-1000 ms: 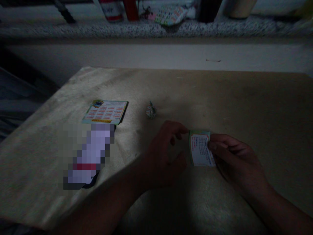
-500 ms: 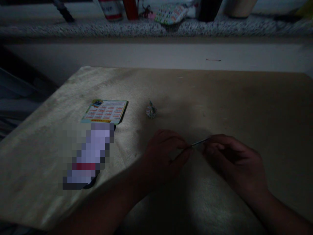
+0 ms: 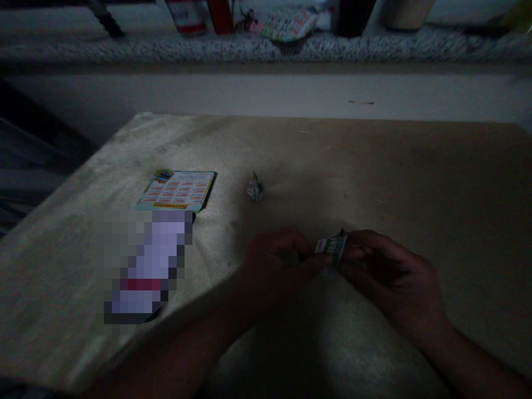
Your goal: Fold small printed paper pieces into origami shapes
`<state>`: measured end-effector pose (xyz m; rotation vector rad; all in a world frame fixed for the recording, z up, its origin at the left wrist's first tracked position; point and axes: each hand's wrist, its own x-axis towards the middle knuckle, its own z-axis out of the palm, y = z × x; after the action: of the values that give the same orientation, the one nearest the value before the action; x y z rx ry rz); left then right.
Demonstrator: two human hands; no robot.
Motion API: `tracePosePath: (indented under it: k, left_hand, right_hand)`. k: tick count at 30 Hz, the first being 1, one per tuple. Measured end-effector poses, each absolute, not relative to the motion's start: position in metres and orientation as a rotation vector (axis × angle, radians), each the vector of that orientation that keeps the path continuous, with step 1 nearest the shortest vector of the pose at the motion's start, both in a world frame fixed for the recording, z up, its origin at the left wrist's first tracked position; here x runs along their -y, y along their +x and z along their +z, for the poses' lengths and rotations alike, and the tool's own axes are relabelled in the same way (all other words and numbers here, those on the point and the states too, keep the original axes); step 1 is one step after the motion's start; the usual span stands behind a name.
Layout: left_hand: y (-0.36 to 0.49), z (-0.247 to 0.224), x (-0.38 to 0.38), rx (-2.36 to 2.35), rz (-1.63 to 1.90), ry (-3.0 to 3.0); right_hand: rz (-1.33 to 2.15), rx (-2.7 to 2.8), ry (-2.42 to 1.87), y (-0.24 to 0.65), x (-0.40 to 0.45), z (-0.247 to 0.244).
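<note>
Both my hands pinch one small piece of printed paper (image 3: pixel 331 245), white with green and some red, held above the table. My left hand (image 3: pixel 282 260) grips its left side, thumb on top. At the other side, my right hand (image 3: pixel 390 271) has the paper's folded right edge between thumb and fingers. The fingertips cover part of the paper. Beyond my left hand, a crumpled bit of printed paper (image 3: pixel 255 188) lies on the table. The light is dim, so small details are hard to make out.
A printed calendar card (image 3: pixel 178 188) lies on the cloth-covered table (image 3: pixel 233 144), to the left. Below it is a pixelated long object with a dark edge (image 3: pixel 152 263). Behind the table, a speckled stone ledge (image 3: pixel 249 51) carries containers and a printed packet (image 3: pixel 288 25).
The paper between my hands was seen nearly edge-on as a thin strip; now its printed face shows. My hands have come slightly closer together. The crumpled paper stays in place.
</note>
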<state>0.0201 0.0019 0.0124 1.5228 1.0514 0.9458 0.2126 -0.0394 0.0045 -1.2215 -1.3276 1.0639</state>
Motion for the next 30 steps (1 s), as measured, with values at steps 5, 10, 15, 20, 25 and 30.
tracePosePath:
  k: [5,10,15,20,25,30]
  left_hand:
    - [0.022,0.007,0.0,-1.007,0.869,1.261]
    - [0.022,0.004,-0.002,-0.868,0.867,1.102]
    - [0.021,0.003,-0.006,-0.814,0.845,1.003]
    - [0.023,-0.001,-0.002,-0.805,0.809,0.949]
    - [0.026,-0.001,-0.002,-0.734,0.805,0.912]
    - [0.024,0.003,-0.006,-0.743,0.858,0.918]
  right_hand:
    - [1.172,1.266,-1.148,0.21,0.039,0.004]
    - [1.365,1.082,-1.15,0.215,0.036,0.002]
    - [1.44,1.038,-1.087,0.22,0.034,0.0]
    - [1.363,1.147,-1.11,0.214,0.038,0.005]
    - [1.395,1.135,-1.126,0.212,0.037,0.005]
    - [1.419,1.107,-1.06,0.217,0.035,0.001]
